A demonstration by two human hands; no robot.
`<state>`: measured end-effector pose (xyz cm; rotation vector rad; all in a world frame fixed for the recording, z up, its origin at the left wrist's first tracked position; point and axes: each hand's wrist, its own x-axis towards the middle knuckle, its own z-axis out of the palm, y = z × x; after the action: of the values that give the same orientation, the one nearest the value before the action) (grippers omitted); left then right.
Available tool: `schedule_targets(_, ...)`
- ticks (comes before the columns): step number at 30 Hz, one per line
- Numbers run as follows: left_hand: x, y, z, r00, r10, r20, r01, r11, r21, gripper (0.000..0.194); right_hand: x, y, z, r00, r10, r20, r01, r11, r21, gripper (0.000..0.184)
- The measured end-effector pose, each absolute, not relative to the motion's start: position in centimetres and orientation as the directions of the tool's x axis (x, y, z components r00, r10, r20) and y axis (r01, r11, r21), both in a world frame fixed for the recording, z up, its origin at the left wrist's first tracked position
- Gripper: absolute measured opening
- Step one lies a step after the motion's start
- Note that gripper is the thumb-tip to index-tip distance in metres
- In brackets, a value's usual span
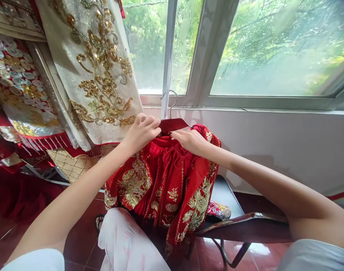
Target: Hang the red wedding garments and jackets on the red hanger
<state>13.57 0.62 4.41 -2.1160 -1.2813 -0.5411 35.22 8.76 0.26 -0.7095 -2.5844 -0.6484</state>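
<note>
A red garment (172,162) with gold embroidery and beading hangs in front of me. Its jacket front lies open around an inner piece with a gathered waistband (166,141) and tied cords. The red clothes hanger (176,124) with a metal hook carries it, beside a narrow white upright strip. My left hand (143,131) is closed at the left side of the garment's top, against the hanger's left end. With fingers pinched at the waistband just below the hanger, my right hand (190,141) reaches in from the right. Exactly which layer each fingertip grips is partly hidden.
A cream panel (115,86) with gold sequins hangs at left, beside other sequined textiles (25,82). A dark chair (253,226) with a patterned cloth (219,210) on its seat stands right. Behind are a pale wall (287,143) and windows (273,49). Floor tiles (81,241) are red.
</note>
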Motion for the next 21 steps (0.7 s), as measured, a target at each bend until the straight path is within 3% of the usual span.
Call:
schedule_targets(3, 15.4, 0.7, 3.9, 0.449, 0.757, 0.474, 0.867, -0.241, -0.435, 0.024, 34.8, 8.4, 0.5, -0.781, 0.417, 0.465, 0.581, 0.757, 0.298, 0.029)
schedule_targets(6, 16.9, 1.0, 2.3, 0.352, 0.832, 0.429, 0.884, -0.146, -0.443, 0.023, 34.6, 8.4, 0.5, -0.769, 0.448, 0.457, 0.61, 0.728, 0.313, 0.028)
schedule_targets(8, 17.7, 1.0, 1.1, 0.247, 0.851, 0.464, 0.928, -0.07, -0.366, 0.026, 34.6, 8.4, 0.4, -0.768, 0.436, 0.469, 0.611, 0.72, 0.33, 0.029)
schedule_targets(13, 18.2, 0.7, 0.2, 0.023, 0.824, 0.566, 1.0, -0.018, -0.014, 0.044, 35.1, 7.8, 0.1, -0.82, 0.322, 0.474, 0.527, 0.748, 0.404, 0.031)
schedule_targets(16, 18.4, 0.5, 0.5, -0.026, 0.821, 0.57, 0.998, -0.008, 0.058, 0.043, 35.5, 7.2, -0.5, -0.8, 0.28, 0.531, 0.538, 0.726, 0.428, 0.034)
schedule_targets(21, 18.8, 1.0, 0.6, -0.107, 0.792, 0.601, 0.989, 0.024, 0.145, 0.035, 36.5, 6.5, -1.3, -0.759, 0.429, 0.49, 0.62, 0.706, 0.343, 0.024)
